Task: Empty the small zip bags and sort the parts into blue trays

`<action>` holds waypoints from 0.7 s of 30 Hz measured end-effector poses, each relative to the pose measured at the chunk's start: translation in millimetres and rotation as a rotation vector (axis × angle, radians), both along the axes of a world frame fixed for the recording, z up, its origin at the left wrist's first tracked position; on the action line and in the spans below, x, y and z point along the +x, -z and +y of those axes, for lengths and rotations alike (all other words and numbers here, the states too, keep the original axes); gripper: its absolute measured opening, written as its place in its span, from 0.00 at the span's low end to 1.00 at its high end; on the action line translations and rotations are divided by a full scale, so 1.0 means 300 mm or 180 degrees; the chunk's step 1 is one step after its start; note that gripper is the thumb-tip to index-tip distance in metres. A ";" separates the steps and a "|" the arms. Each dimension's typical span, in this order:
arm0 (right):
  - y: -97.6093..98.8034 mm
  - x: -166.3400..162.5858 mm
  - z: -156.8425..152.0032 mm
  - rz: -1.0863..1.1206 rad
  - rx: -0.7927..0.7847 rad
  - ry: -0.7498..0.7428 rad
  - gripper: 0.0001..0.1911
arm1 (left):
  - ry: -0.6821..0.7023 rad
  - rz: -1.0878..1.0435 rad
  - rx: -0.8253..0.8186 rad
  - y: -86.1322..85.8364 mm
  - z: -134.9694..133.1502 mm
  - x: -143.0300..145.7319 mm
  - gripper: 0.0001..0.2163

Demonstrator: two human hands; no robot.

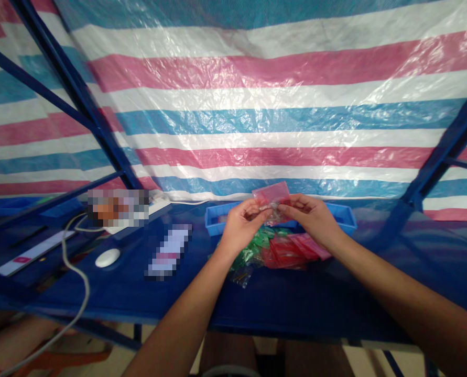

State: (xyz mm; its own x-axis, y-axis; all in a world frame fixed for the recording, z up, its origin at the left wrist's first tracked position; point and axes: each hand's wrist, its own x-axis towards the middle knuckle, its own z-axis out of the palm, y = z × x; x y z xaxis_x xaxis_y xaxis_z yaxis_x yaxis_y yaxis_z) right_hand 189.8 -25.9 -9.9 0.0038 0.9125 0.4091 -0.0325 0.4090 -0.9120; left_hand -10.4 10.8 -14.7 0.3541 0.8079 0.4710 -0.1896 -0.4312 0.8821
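Observation:
A small pink-red plastic bag [271, 195] is held up between my two hands, above the pile on the table. My left hand [241, 224] pinches its left side. On the other side, my right hand [311, 215] grips it with thumb and fingers. Something small and clear shows at the bag's lower part, too fine to make out. Below lie green plastic bags [252, 246] and, to their right, red plastic bags [286, 252]. A clear little bag [241, 277] sits at the pile's near edge. Behind my hands stand blue trays [216, 226], partly hidden.
A blurred-out phone-like slab [169, 251] and a white oval object [107, 257] lie left on the blue table [296, 309]. A white cable [84, 293] hangs over the front edge. Blue metal posts [441, 144] flank the striped sheet [280, 115] behind.

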 end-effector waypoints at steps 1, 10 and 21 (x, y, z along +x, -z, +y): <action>0.000 -0.001 -0.001 -0.0018 -0.0002 -0.0032 0.19 | -0.0025 0.0037 0.0024 0.001 0.001 -0.002 0.18; 0.032 0.014 0.019 -0.0025 0.0010 0.0548 0.21 | -0.1098 0.0671 0.0984 0.004 0.003 -0.017 0.17; 0.032 -0.033 -0.022 -0.0414 0.0159 -0.0251 0.18 | -0.0706 0.1000 0.1039 -0.020 -0.032 -0.018 0.14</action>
State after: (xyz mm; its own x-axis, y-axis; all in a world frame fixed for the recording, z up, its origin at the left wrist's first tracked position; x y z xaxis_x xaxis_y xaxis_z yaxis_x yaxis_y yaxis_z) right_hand 179.9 -32.6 -19.5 -0.1230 0.8864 0.4462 0.0509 0.4547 -0.8892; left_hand -15.7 1.1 -8.6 0.3559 0.7081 0.6099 0.1908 -0.6939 0.6943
